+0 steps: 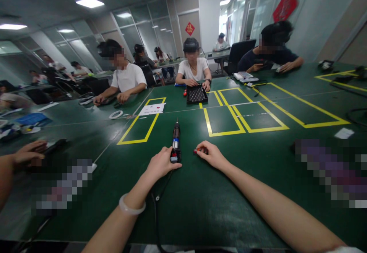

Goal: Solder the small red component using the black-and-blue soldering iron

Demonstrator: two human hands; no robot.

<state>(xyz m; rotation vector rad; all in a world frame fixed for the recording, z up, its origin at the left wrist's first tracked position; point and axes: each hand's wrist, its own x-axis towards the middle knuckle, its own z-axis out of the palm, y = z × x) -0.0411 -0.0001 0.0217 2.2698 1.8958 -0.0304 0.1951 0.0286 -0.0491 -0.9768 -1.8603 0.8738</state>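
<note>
An electric screwdriver (pixel 176 143) lies on the green tabletop in front of me, its bit pointing away. My left hand (pixel 161 162) is closed about its rear end, the thumb alongside the near end and the other fingers partly hidden. A black cable (pixel 156 211) trails from it toward the table's near edge. To the right, my right hand (pixel 211 155) rests low over the table with fingertips pinched on a small red-and-orange piece (pixel 195 151). That piece is mostly covered by the fingers, so its kind is unclear.
Yellow tape rectangles (pixel 226 133) mark the tabletop beyond my hands. A paper sheet (pixel 151 109) and a white tape roll (pixel 116 114) lie ahead left. Across the table, a person handles a black tray (pixel 197 94). Another person's hand (pixel 30 153) is at far left.
</note>
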